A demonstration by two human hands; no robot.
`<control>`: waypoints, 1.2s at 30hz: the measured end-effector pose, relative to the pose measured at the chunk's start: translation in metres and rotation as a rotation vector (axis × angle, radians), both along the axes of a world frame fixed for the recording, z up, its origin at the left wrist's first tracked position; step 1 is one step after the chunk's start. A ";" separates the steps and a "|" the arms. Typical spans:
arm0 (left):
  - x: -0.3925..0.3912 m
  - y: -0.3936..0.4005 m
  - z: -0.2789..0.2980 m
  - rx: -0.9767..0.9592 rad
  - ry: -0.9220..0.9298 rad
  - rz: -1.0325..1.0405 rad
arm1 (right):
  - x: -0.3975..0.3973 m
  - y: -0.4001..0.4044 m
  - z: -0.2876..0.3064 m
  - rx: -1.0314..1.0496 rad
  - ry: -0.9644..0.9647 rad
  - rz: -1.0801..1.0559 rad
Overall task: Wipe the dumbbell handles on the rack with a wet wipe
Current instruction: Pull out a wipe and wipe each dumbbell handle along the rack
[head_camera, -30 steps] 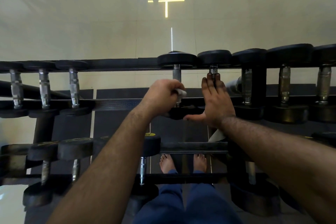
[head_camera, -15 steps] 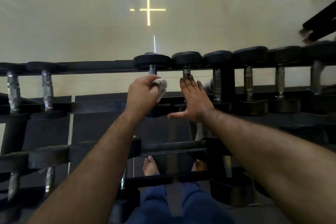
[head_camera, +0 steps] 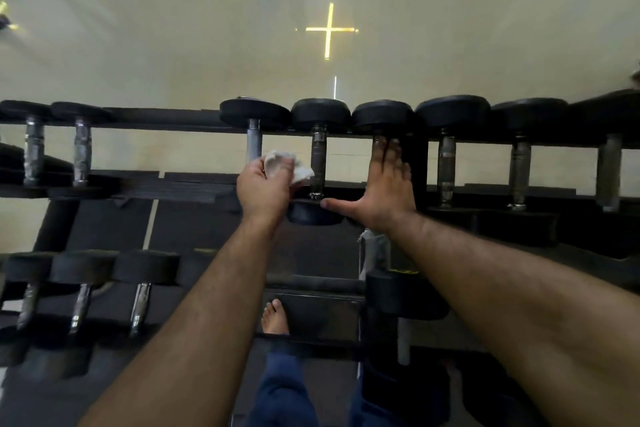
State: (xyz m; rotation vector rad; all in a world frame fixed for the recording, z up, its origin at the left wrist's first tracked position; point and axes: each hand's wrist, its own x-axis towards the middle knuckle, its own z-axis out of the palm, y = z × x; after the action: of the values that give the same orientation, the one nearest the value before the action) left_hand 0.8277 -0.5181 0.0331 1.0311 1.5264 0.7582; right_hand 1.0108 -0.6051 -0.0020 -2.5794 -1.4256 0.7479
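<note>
Gripping wet wipe [head_camera: 294,168]: left hand [head_camera: 265,189] | right hand [head_camera: 389,191] flat on handle | pale glossy floor [head_camera: 173,45]

Hands: two, a left hand [head_camera: 265,184] and a right hand [head_camera: 388,189]
Wipes: one crumpled white wipe [head_camera: 289,166]
Dumbbells on the top shelf [head_camera: 166,114]: eight with a handle showing — two at the left, such as the outermost [head_camera: 33,152], then six to the right, starting with one [head_camera: 254,146]
Dumbbells on the lower shelf, left: three, such as the nearest [head_camera: 140,305]
Dumbbells on the lower shelf, right: one plain to see [head_camera: 405,295]
Bare feet: one [head_camera: 274,317]
</note>
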 end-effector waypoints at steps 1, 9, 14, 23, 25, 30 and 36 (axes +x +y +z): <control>0.006 -0.002 0.002 0.040 0.013 0.002 | 0.001 0.001 -0.001 -0.005 0.000 -0.010; 0.053 0.028 -0.009 0.647 0.550 -0.323 | 0.003 0.000 -0.010 0.015 -0.042 0.030; 0.062 0.058 -0.037 0.919 0.768 -0.680 | 0.001 0.000 -0.014 0.026 -0.107 0.076; 0.031 0.069 -0.014 0.710 0.651 -1.305 | -0.002 0.003 -0.010 -0.009 -0.143 0.102; 0.046 0.072 -0.015 1.035 0.627 -1.011 | -0.004 0.003 -0.009 -0.009 -0.152 0.103; 0.068 0.062 -0.024 1.141 1.072 -1.500 | -0.006 0.004 -0.009 -0.024 -0.177 0.114; 0.048 0.074 0.000 0.494 1.008 -1.796 | -0.005 0.005 -0.010 -0.027 -0.169 0.111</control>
State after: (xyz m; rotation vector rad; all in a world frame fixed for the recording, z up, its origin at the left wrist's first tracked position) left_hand 0.8755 -0.4437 0.0326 2.6800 0.4442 -0.8493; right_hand 1.0059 -0.6000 -0.0120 -2.6572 -1.6287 0.5770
